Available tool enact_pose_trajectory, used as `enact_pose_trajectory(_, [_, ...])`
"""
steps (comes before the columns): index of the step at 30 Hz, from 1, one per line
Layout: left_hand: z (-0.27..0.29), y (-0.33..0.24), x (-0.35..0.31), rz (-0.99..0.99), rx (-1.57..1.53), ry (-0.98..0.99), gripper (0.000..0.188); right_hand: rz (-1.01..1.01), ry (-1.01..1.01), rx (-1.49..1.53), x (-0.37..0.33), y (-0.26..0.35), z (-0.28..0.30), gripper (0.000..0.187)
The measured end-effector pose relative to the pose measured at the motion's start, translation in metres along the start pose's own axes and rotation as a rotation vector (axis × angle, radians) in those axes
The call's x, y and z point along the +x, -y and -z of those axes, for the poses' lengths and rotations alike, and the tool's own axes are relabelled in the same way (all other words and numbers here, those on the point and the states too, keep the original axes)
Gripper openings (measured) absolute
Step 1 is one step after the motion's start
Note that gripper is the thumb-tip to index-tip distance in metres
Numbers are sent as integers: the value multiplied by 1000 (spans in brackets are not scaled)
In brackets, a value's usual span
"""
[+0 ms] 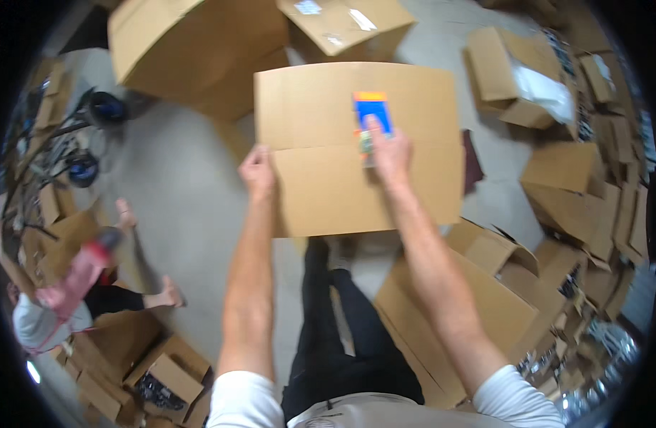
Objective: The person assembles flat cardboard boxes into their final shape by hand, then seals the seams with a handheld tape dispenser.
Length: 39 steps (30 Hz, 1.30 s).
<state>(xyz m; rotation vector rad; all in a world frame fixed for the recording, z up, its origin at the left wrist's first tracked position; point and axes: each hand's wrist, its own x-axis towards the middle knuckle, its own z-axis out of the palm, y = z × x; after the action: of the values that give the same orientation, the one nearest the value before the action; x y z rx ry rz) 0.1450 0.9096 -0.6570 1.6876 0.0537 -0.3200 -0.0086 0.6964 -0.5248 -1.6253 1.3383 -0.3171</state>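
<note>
The left forearm (248, 285) reaches almost straight ahead, while the right forearm (442, 292) slants inward toward the person's left; the left grip (258, 171), a bare hand, is curled closed, and the right grip (392, 151), also bare, sits slightly farther forward, its thumb (372, 123) pointing ahead

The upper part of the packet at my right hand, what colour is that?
Packet: blue, with an orange band across its top, best seen in the head view.
</note>
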Motion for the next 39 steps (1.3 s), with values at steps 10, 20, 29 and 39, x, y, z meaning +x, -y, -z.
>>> enact_pose_trajectory(10, [4, -30, -26, 42, 52, -12, 36, -327, 128, -338, -295, -172, 92, 38])
enact_pose_trajectory(20, [-33, -34, -39, 99, 28, 60, 42, -1078, 119, 152, -130, -239, 29, 57])
enact_pose_trajectory(29, [3, -52, -26, 133, 203, -49, 42, -113, 372, -454, -60, -8, 86, 49])
enact_pose_trajectory(39, [-20, -97, -76, 127, 361, 215, 41, 402, 487, -363, 65, -13, 40, 48])
